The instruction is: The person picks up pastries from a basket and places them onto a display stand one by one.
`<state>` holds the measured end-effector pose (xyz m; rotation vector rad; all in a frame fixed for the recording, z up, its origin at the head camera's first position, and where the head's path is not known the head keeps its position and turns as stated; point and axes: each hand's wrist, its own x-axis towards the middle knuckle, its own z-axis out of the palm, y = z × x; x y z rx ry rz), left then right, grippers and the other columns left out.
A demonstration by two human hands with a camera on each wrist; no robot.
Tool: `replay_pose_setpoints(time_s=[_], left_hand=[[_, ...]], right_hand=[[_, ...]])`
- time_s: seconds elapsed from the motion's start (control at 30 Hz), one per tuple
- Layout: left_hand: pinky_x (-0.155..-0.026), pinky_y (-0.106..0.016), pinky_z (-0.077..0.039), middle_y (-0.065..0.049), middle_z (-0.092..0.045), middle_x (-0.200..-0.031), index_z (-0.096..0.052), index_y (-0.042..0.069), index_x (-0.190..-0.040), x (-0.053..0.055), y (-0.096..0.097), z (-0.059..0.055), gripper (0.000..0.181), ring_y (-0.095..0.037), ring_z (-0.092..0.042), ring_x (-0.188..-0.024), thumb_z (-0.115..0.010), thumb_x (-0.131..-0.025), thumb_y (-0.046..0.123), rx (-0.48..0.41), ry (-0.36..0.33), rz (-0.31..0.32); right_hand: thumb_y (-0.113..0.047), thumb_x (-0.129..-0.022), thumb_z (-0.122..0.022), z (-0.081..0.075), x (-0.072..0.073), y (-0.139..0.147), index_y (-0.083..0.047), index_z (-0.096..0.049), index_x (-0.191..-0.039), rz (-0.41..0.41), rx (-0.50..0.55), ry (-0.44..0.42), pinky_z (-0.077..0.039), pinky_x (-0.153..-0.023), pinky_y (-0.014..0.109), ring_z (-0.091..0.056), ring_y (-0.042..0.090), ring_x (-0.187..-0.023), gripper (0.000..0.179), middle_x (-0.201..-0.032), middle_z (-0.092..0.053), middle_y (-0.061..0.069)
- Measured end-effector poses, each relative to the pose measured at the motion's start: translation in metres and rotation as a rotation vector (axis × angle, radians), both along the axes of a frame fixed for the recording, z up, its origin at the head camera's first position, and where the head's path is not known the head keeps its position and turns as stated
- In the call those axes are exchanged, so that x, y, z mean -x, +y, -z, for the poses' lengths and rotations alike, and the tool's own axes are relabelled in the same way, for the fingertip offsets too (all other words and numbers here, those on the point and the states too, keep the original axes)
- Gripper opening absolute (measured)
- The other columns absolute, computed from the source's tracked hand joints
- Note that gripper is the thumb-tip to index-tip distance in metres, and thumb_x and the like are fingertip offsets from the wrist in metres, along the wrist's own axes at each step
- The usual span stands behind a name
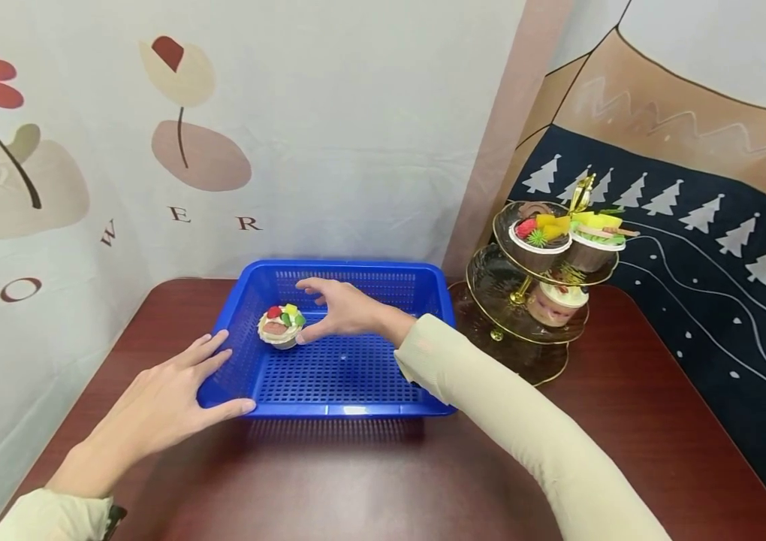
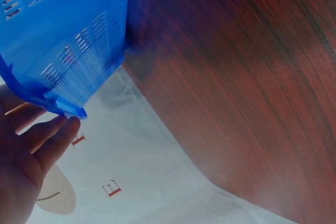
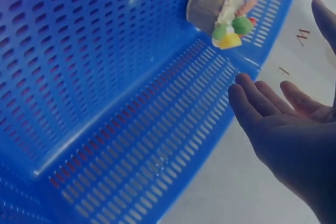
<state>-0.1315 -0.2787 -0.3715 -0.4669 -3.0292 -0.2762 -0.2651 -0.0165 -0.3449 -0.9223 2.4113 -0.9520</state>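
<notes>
A blue plastic basket [image 1: 356,409] with slotted walls stands on the table. Inside it, near the left end, sits a cupcake [image 1: 281,327] topped with red, yellow and green pieces; its pale wrapper shows in the right wrist view [image 3: 207,8]. Just right of the cupcake, my right hand [image 1: 345,308] hovers over the basket, thumb and fingers spread apart and nothing between them. My left hand [image 1: 163,398] lies at the basket's left front corner, its fingers extended along the rim; in the left wrist view the fingertips [image 2: 65,129] meet the rim.
To the right of the basket stands a tiered glass stand [image 1: 525,319] with gold edges. Two fruit-topped cups [image 1: 538,252] are on its top tier, and a layered dessert cup [image 1: 556,303] sits lower. Printed cloth [image 1: 356,113] hangs behind the dark wooden table [image 1: 369,481].
</notes>
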Motion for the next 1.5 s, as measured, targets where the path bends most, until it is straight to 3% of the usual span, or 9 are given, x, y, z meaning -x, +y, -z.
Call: replay_pose_setpoints(time_s=[0.27,0.53,0.8,1.07,1.2,1.5], left_hand=[[-0.083,-0.065,-0.049,-0.021,-0.045,-0.15,-0.06,0.0,-0.136,0.0,-0.001,0.001,0.093,-0.046,-0.044,-0.134,-0.063,-0.08,0.074,-0.019,0.028,0.015],[-0.084,-0.061,-0.051,-0.019,-0.047,-0.15,-0.061,0.0,-0.134,-0.001,-0.002,0.003,0.092,-0.043,-0.044,-0.135,-0.065,-0.079,0.074,-0.033,0.056,0.022],[-0.084,-0.061,-0.051,-0.018,-0.048,-0.148,-0.062,-0.001,-0.133,-0.001,-0.002,0.004,0.092,-0.042,-0.045,-0.135,-0.066,-0.078,0.074,-0.036,0.078,0.032],[-0.085,-0.061,-0.05,-0.017,-0.048,-0.149,-0.062,0.0,-0.133,0.001,0.0,0.005,0.092,-0.041,-0.045,-0.136,-0.066,-0.078,0.073,-0.046,0.085,0.037],[-0.085,-0.06,-0.05,-0.017,-0.048,-0.149,-0.062,0.0,-0.133,0.001,0.001,0.005,0.091,-0.041,-0.045,-0.136,-0.066,-0.079,0.073,-0.049,0.088,0.04],[-0.083,-0.061,-0.051,-0.017,-0.049,-0.148,-0.063,0.0,-0.132,0.0,0.0,0.005,0.091,-0.041,-0.046,-0.135,-0.067,-0.078,0.073,-0.043,0.082,0.03]], right_hand=[[-0.031,-0.084,-0.082,0.02,0.004,-0.022,-0.01,-0.036,-0.153,-0.009,-0.117,0.049,-0.038,-0.111,0.035,-0.041,0.025,-0.142,0.086,-0.154,-0.042,0.011],[-0.031,-0.08,-0.085,0.04,0.005,-0.04,-0.009,-0.037,-0.153,0.024,-0.147,0.116,-0.035,-0.111,0.026,-0.044,0.018,-0.138,0.09,-0.151,-0.047,0.007],[-0.029,-0.083,-0.083,0.045,0.01,-0.057,-0.009,-0.036,-0.154,0.077,-0.166,0.107,-0.035,-0.111,0.028,-0.046,0.018,-0.136,0.087,-0.151,-0.047,0.006],[-0.031,-0.083,-0.082,0.049,0.013,-0.066,-0.011,-0.04,-0.152,0.086,-0.227,0.203,-0.035,-0.111,0.026,-0.045,0.019,-0.137,0.083,-0.149,-0.049,0.006],[-0.03,-0.084,-0.081,0.048,0.012,-0.069,-0.014,-0.04,-0.152,0.094,-0.253,0.205,-0.035,-0.111,0.029,-0.042,0.017,-0.139,0.081,-0.15,-0.047,0.004],[-0.028,-0.085,-0.08,0.046,0.009,-0.067,-0.013,-0.048,-0.146,0.06,-0.297,0.281,-0.043,-0.102,0.03,-0.052,0.016,-0.126,0.071,-0.137,-0.056,0.004]])
